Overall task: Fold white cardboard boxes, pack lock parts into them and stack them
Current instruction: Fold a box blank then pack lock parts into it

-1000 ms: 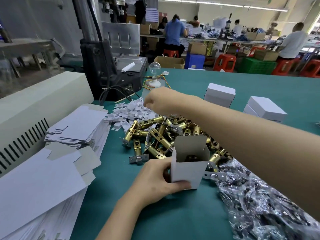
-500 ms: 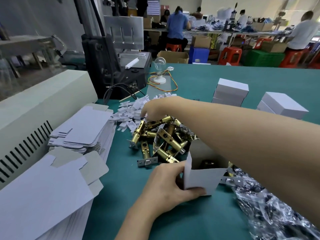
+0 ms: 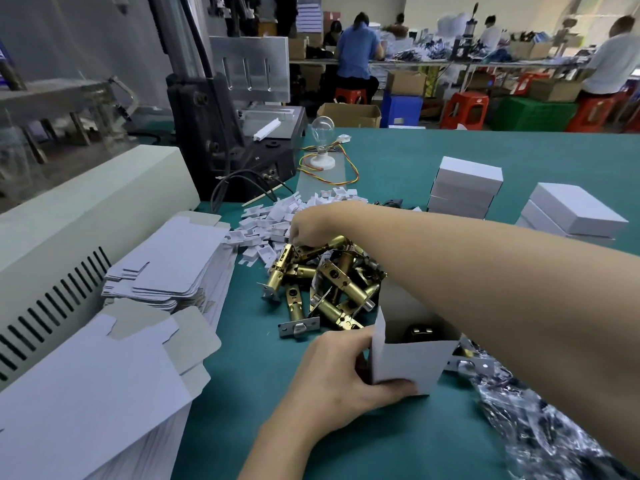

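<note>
Busy workshop, people at benches way in the back, and up front a big teal table (image 3: 398, 157). On the left sits a cream machine (image 3: 86, 202), cut off by the frame so no idea what it is. Against it lean two stacks of flat box blanks (image 3: 86, 393), the near one running out of the bottom corner. Bottom right there's a heap of crinkly plastic bags (image 3: 540, 431), too shiny and blurry to see what's inside.

Middle of the table: a pile of brass latches (image 3: 329, 278), with a scatter of little white plastic pieces (image 3: 270, 220) just behind it. Two stacks of closed white boxes (image 3: 467, 185) are further back on the right.

The open box (image 3: 405, 367) stands on the table near the front, just beside the latches. The left hand (image 3: 339, 379) grips it, thumb across the front. Something dark and rounded (image 3: 420, 332) sits inside, mostly hidden by the wall.

The right hand (image 3: 318, 221) is knuckles-up where the white pieces meet the brass, fingers curled down. The fingertips are hidden, so I can't tell if it's pinching anything. The forearm covers the right side of the pile.

Compared with a second ago, the right hand has dropped from above the white pieces to their near edge, and the left's hold is unchanged.
</note>
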